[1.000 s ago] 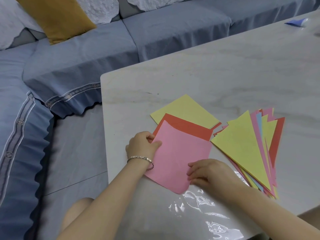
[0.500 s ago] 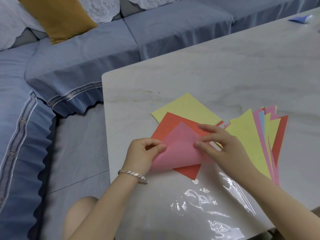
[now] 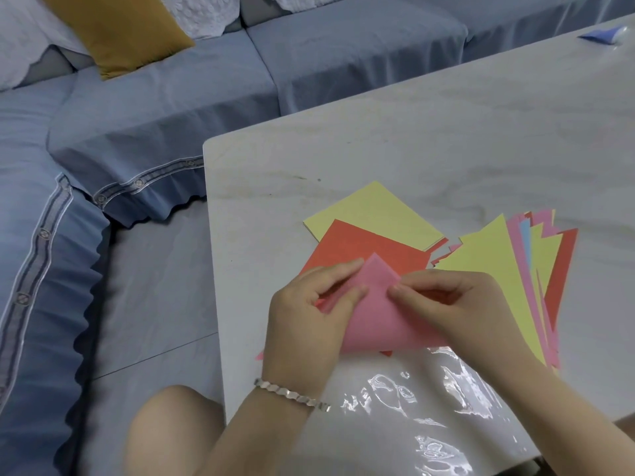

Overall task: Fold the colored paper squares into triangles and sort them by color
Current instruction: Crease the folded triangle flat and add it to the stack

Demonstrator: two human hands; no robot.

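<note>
The blue-grey sofa (image 3: pixel 178 97) wraps round the left and far side of the room, its back cut off at the top edge. A mustard cushion (image 3: pixel 117 32) leans there, only partly in sight. The pale marble-look table (image 3: pixel 446 132) runs off to the right.

On the table's near end lies a sheet of clear plastic (image 3: pixel 412 407). It shows only by its glare, so its outline is hard to trace.

To the right sits a fanned stack of folded triangles (image 3: pixel 488 269), yellow on top. Slivers of pink, blue and red poke out behind it. How many lie there cannot be counted, and the right arm covers the stack's lower left.

A yellow square (image 3: pixel 374 214) lies farthest back. The red square (image 3: pixel 360 249) overlaps its near corner, and the hands cover much of the red one.

The pink paper (image 3: pixel 374 321) lies on top of the red square, doubled over with its point facing away. Its right edge disappears under the right wrist.

The left hand (image 3: pixel 309 314) pinches the paper's left side between thumb and forefinger. The right hand (image 3: pixel 453 304) pinches the right side just below the point with curled fingers; its remaining fingers are tucked out of sight.

A silver bracelet (image 3: pixel 292 395) circles the left wrist.

At the table's far corner is a small blue thing (image 3: pixel 601 34), too distant to identify.
</note>
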